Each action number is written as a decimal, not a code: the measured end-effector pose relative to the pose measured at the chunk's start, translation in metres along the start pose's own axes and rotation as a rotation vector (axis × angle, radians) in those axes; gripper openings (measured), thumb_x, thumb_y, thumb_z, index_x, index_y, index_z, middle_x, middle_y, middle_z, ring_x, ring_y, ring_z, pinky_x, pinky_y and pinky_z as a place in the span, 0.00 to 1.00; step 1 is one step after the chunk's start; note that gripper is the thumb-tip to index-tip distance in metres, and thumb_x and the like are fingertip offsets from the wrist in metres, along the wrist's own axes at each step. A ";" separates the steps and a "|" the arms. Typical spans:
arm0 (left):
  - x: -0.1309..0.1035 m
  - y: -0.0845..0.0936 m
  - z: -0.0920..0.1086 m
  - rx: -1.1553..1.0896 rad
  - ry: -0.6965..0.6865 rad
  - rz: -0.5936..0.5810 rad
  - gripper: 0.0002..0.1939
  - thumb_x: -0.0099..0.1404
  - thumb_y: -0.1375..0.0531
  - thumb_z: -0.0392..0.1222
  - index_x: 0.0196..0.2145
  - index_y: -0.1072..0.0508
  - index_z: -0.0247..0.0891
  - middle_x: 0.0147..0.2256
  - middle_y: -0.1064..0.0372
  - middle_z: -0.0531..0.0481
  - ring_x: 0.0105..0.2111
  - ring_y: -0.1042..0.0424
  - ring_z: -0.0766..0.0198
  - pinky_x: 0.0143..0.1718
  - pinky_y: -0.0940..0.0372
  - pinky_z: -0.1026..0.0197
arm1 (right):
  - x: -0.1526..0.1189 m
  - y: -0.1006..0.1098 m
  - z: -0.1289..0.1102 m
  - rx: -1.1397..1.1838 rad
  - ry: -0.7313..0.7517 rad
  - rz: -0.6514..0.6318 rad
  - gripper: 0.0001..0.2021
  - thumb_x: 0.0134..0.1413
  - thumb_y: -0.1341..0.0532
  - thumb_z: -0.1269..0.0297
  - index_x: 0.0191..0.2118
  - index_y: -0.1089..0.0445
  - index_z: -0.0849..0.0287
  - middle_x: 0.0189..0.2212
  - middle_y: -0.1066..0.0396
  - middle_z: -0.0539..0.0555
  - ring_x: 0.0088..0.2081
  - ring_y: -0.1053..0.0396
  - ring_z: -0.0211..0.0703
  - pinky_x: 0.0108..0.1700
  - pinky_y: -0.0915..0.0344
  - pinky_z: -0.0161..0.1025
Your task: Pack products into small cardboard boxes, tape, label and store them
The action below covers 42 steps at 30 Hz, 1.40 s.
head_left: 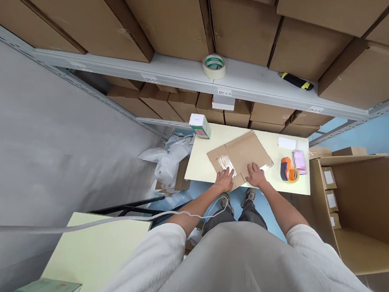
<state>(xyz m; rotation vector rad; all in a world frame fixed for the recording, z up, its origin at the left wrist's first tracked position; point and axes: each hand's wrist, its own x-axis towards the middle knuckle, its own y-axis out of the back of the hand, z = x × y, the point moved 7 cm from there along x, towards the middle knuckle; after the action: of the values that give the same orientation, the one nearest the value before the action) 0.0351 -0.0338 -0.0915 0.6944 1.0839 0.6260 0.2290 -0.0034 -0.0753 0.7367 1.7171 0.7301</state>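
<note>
Together, my hands, left [225, 179] and right [256, 175], press down on a flattened cardboard sheet [246, 152], palms lowered and a short gap between them. It lies aslant across the pale counter [199, 165], its near corner over the edge, an orange tape dispenser [287, 169] to the right.

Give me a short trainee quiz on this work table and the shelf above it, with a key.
1. What do the left hand and right hand both rest on?
a) a white box
b) flat brown cardboard
c) a plastic bag
2. True or false: the cutter knife and the cream tape roll lie on the same shelf.
3. Fill in: on the table, the orange tape dispenser lies nearer the ____ hand.

Key: 1 b; 2 true; 3 right
</note>
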 end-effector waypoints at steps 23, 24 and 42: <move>0.056 0.067 -0.063 -0.216 0.275 0.187 0.36 0.73 0.43 0.47 0.76 0.42 0.42 0.80 0.60 0.36 0.77 0.51 0.39 0.73 0.46 0.37 | 0.021 0.045 0.071 0.258 -0.432 0.186 0.33 0.66 0.41 0.50 0.73 0.39 0.51 0.71 0.43 0.65 0.68 0.38 0.64 0.68 0.40 0.60; 0.059 0.068 -0.067 -0.230 0.286 0.180 0.35 0.73 0.42 0.47 0.75 0.40 0.43 0.80 0.59 0.37 0.76 0.49 0.39 0.72 0.44 0.38 | 0.025 0.044 0.075 0.289 -0.451 0.180 0.32 0.65 0.41 0.50 0.72 0.37 0.51 0.70 0.42 0.64 0.68 0.38 0.65 0.68 0.40 0.61; 0.048 0.082 -0.114 -0.549 0.558 0.358 0.33 0.69 0.36 0.45 0.68 0.42 0.44 0.65 0.34 0.37 0.65 0.30 0.46 0.63 0.34 0.43 | 0.028 0.053 0.114 0.656 -0.662 0.403 0.30 0.55 0.36 0.56 0.63 0.32 0.58 0.61 0.32 0.68 0.59 0.28 0.63 0.63 0.31 0.57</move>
<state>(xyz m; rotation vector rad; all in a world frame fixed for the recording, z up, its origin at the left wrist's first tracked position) -0.0645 0.0759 -0.0907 0.2268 1.2221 1.4222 0.3390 0.0637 -0.0769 1.6057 1.1801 0.1122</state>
